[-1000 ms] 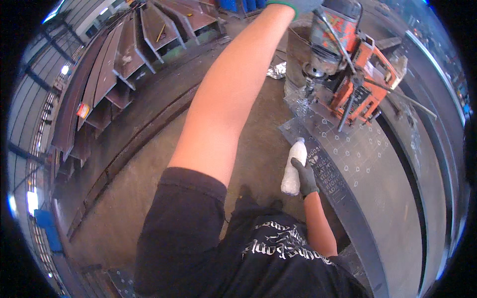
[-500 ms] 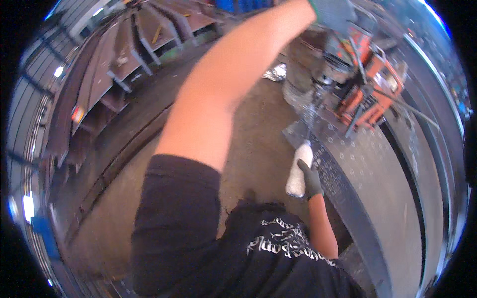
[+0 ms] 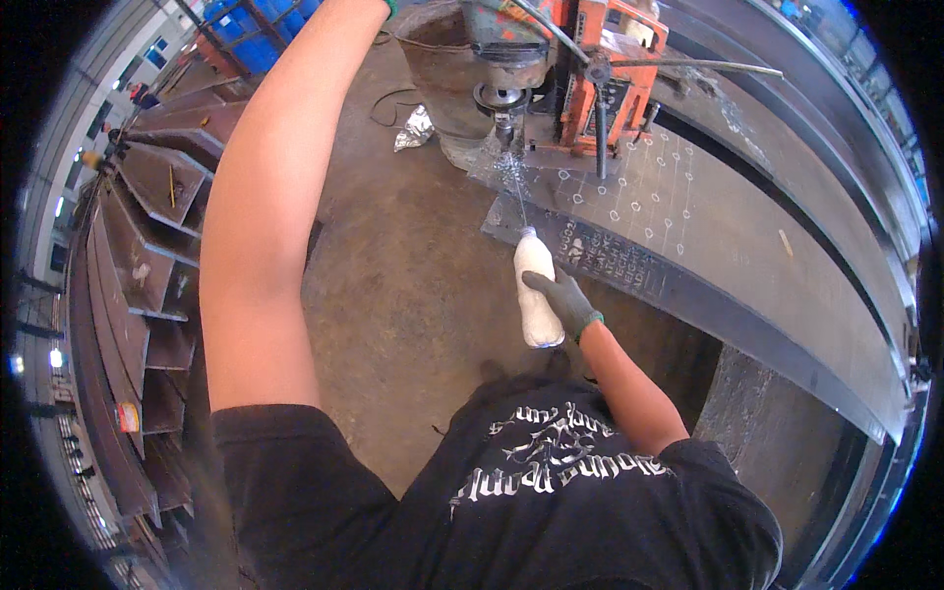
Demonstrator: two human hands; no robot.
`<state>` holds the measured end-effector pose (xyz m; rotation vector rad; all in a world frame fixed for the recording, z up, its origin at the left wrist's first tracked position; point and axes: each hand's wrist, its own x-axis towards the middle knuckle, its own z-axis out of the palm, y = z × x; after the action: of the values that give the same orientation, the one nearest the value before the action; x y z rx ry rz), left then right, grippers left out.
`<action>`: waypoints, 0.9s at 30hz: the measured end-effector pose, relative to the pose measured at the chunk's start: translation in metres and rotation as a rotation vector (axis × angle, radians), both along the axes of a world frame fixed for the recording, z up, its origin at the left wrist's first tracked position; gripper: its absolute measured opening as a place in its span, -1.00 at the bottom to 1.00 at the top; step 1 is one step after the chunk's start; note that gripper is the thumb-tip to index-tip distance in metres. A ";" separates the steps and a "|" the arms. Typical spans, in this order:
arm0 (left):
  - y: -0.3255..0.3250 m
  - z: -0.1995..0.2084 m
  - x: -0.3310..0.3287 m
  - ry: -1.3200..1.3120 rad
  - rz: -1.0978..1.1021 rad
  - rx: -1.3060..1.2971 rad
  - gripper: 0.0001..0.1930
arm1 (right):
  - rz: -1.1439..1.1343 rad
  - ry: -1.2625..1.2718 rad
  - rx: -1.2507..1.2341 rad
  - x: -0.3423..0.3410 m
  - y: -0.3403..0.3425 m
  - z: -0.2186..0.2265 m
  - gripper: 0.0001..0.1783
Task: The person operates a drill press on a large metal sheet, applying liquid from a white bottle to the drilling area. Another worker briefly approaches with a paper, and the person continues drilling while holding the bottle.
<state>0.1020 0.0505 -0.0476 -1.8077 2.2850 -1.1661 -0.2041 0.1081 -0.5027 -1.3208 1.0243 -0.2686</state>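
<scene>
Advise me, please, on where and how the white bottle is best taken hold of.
I'd suggest the middle of the white bottle, coming from the right, as the right grip does: its long, rounded shape suits a wraparound hold, leaving the narrow neck, pointed towards the drill chuck, clear.

A grey steel beam [image 3: 728, 231] carries the orange drill [image 3: 626, 96]; left of the drill, crumpled foil [image 3: 414, 129] lies on the brown floor [image 3: 393, 285].

The gloved right hand [image 3: 562, 301] wraps its fingers around a white bottle [image 3: 534, 280], tip toward the orange drill [image 3: 602, 93]; a thin line joins them. The drill stands on a chalk-marked beam [image 3: 733, 216], beside a bucket [image 3: 433, 64]. The left arm [image 3: 258, 206] reaches past the top edge.
</scene>
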 end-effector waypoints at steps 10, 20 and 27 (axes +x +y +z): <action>0.002 -0.004 0.003 0.035 -0.048 -0.017 -0.59 | -0.006 -0.049 -0.005 0.012 0.015 -0.006 -0.13; 0.013 -0.003 -0.010 0.076 0.003 -0.024 -0.64 | -0.042 -0.117 0.056 0.017 0.027 0.008 -0.11; 0.005 -0.009 0.001 0.005 -0.100 -0.086 -0.69 | -0.034 -0.098 0.091 0.018 0.031 0.022 -0.10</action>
<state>0.1033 0.0551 -0.0561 -1.7431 2.3898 -1.2950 -0.1861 0.1391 -0.4803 -1.1977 0.9657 -0.3064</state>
